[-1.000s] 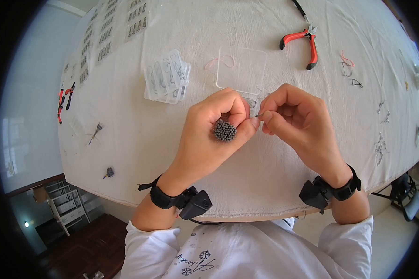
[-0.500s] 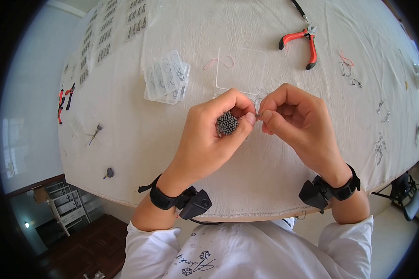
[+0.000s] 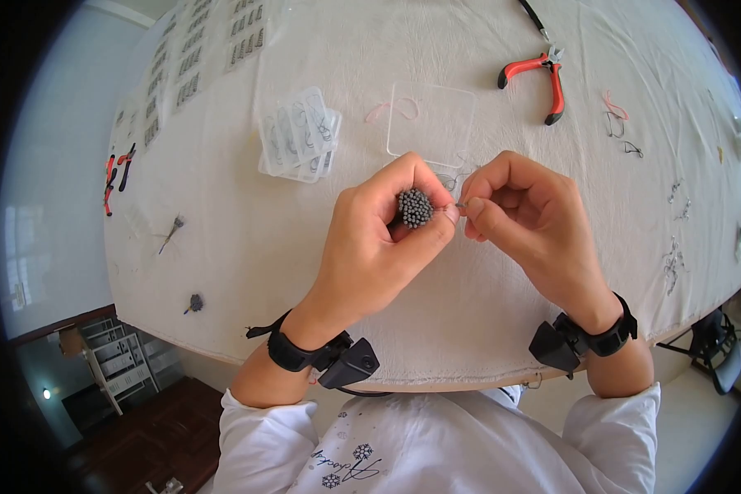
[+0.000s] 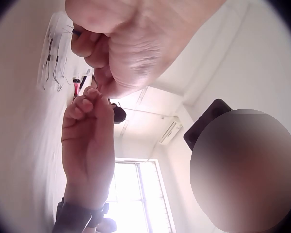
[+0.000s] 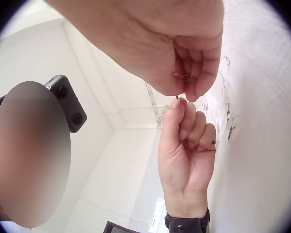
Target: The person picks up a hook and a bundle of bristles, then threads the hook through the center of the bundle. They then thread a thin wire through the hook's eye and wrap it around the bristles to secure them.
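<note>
In the head view my left hand (image 3: 370,239) curls round a bundle of thin stems with grey round tips (image 3: 416,209), seen end-on between thumb and forefinger. Its thumb and forefinger tips meet beside those of my right hand (image 3: 527,222). Between them my right thumb and forefinger pinch a short, thin dark piece (image 5: 177,97), whose kind is hard to tell. A dark blue end (image 5: 213,142) pokes out under the left little finger in the right wrist view. Thin dark wire (image 3: 449,181) loops just behind the fingertips.
Beyond the hands lies a clear plastic lid (image 3: 432,119) with a pink cord (image 3: 391,109). Stacked clear boxes (image 3: 300,136) stand left of it. Red-handled pliers (image 3: 556,90) lie at the back right. Bagged small parts (image 3: 247,45), more tools (image 3: 117,177) and grey-tipped bundles (image 3: 171,233) lie left.
The grey-tipped bundle has shifted up and right inside the left hand, toward its fingertips. The right hand has hardly moved and still pinches the thin piece.
</note>
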Motion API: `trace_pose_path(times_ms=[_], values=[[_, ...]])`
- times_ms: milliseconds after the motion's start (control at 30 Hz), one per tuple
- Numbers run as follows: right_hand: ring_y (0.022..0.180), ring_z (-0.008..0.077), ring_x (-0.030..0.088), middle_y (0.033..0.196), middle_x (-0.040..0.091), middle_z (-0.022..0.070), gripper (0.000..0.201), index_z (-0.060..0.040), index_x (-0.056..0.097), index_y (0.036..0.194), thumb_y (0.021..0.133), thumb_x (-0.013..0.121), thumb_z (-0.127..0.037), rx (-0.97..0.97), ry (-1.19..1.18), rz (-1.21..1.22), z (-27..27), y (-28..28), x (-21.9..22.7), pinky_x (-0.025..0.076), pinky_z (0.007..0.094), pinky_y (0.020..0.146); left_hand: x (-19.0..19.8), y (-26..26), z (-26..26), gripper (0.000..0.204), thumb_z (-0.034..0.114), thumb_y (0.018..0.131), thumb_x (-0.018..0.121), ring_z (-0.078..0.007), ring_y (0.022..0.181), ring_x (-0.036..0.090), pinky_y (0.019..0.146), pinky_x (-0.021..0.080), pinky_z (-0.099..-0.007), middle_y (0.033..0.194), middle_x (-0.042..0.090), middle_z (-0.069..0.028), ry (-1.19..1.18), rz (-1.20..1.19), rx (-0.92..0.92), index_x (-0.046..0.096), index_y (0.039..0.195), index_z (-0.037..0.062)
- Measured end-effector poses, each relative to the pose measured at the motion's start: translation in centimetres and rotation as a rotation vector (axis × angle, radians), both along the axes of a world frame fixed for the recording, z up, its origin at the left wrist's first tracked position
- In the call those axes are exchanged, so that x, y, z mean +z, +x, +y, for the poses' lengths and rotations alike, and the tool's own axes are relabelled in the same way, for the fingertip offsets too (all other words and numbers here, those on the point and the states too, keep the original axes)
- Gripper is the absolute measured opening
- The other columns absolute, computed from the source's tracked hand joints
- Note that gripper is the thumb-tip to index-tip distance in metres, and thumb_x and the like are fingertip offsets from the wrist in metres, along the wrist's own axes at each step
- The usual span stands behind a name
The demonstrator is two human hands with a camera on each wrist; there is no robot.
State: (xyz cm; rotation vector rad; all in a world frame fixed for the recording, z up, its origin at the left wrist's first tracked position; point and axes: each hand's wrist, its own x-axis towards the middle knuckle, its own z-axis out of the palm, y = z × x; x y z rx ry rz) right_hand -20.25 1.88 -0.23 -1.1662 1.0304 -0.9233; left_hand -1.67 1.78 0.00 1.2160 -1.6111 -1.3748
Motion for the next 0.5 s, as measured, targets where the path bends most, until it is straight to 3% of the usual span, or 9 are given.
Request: trace_pose_path(times_ms=[67, 300, 400, 500], values=[[0.076, 0.0079, 0.058, 0.088, 0.06, 0.0045, 0.003, 0.0026, 0.055, 0.091, 0.089, 0.057, 0.0, 0.042, 0.002, -0.007, 0.02, -0.15, 0.09, 0.049, 0.0224, 0.07, -0.15, -0.08, 0.08, 0.008, 0.006, 0.087, 0.063, -0.0003, 0.066, 0.044, 0.058, 0.037, -0.0162, 0.076, 0.052, 0.0038, -0.013, 0.012, 0.005, 0.056, 0.083, 0.0027], [0.077, 0.0072, 0.06, 0.082, 0.062, 0.0034, 0.004, 0.0039, 0.058, 0.087, 0.085, 0.059, 0.0, -0.001, 0.011, -0.044, 0.07, 0.01, 0.11, 0.051, 0.0224, 0.07, 0.56, -0.41, 0.28, 0.008, 0.005, 0.086, 0.064, -0.0015, 0.069, 0.048, 0.058, 0.04, -0.0154, 0.077, 0.054, 0.0026, 0.023, 0.008, 0.031, 0.058, 0.082, 0.0013], [0.076, 0.0071, 0.06, 0.082, 0.061, 0.0034, 0.005, 0.0039, 0.058, 0.087, 0.085, 0.06, 0.0, -0.004, 0.006, -0.043, 0.07, -0.01, 0.13, 0.051, 0.0224, 0.07, 0.0, -0.61, 0.36, 0.006, 0.0, 0.085, 0.061, 0.001, 0.063, 0.045, 0.05, 0.039, -0.0151, 0.074, 0.054, 0.0018, -0.075, 0.049, 0.031, 0.056, 0.084, -0.0007], [0.076, 0.0074, 0.059, 0.084, 0.061, 0.0036, 0.004, 0.0034, 0.057, 0.088, 0.086, 0.059, 0.0, 0.011, -0.004, -0.026, 0.04, -0.04, 0.12, 0.05, 0.0225, 0.07, 0.22, -0.56, 0.36, 0.006, 0.0, 0.085, 0.061, 0.0007, 0.065, 0.047, 0.051, 0.041, -0.0153, 0.075, 0.055, 0.0014, -0.101, 0.02, 0.017, 0.056, 0.084, -0.001]])
